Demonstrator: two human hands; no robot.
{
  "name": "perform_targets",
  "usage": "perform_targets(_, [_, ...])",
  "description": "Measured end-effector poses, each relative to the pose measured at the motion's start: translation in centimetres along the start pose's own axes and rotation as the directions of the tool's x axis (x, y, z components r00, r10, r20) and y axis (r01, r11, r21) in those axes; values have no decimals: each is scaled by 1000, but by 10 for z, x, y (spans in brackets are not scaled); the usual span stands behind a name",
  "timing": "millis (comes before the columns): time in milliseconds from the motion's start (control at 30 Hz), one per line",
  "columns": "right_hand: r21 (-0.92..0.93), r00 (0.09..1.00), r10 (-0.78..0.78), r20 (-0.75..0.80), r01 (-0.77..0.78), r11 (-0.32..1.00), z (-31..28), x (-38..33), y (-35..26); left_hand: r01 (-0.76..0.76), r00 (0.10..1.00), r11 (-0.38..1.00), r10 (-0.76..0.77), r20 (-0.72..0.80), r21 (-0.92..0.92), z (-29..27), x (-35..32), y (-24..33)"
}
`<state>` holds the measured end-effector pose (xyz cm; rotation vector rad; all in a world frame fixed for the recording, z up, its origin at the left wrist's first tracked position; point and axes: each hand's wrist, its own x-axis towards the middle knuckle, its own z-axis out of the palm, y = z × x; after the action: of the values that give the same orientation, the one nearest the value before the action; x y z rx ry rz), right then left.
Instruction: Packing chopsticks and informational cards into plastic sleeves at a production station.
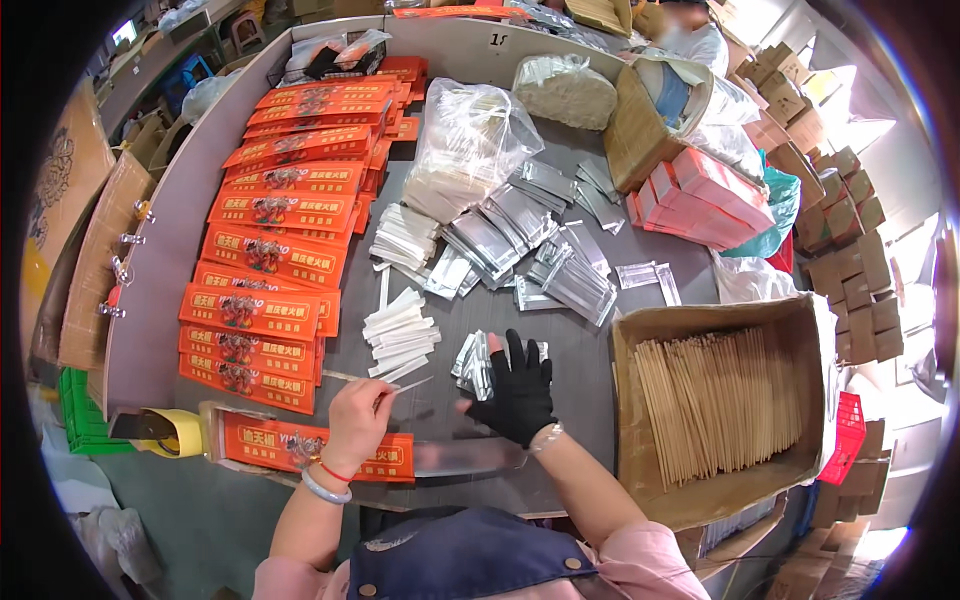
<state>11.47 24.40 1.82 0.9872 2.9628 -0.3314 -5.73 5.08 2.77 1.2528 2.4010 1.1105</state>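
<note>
My left hand (358,424) is closed in a pinch on a thin white strip (413,384) that points to the right. Under its wrist lies a red printed sleeve (265,445) at the near table edge, with transparent plastic film (465,458) sticking out of its right end. My right hand (520,395), in a black glove with some bare fingertips, rests open with spread fingers over a small pile of silver packets (474,366). Just beyond my left hand is a heap of narrow white paper packets (398,332).
Overlapping red sleeves (270,255) line the left side. More silver packets (500,230) and a bag of white packets (465,140) lie farther back. On the right stands a cardboard box (640,490) of wooden chopsticks (715,400). A yellow tape roll (180,432) sits at near left.
</note>
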Motion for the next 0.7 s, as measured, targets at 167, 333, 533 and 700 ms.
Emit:
perform_targets(167, [27, 982, -134, 136, 131, 991, -3, -9, 33, -54, 998, 998, 54, -7, -22, -7, -10, 12])
perform_targets(333, [102, 932, -230, 279, 209, 972, -30, 18, 41, -2, 1000, 999, 2, 11, -43, -10, -21, 12])
perform_targets(533, [375, 979, -49, -200, 123, 919, -52, 34, 80, -44, 995, 997, 49, 84, -57, 0, -7, 27])
perform_targets(700, [442, 829, 342, -443, -130, 888, -19, -62, 157, -162, 975, 979, 178, 135, -122, 52, 13, 41])
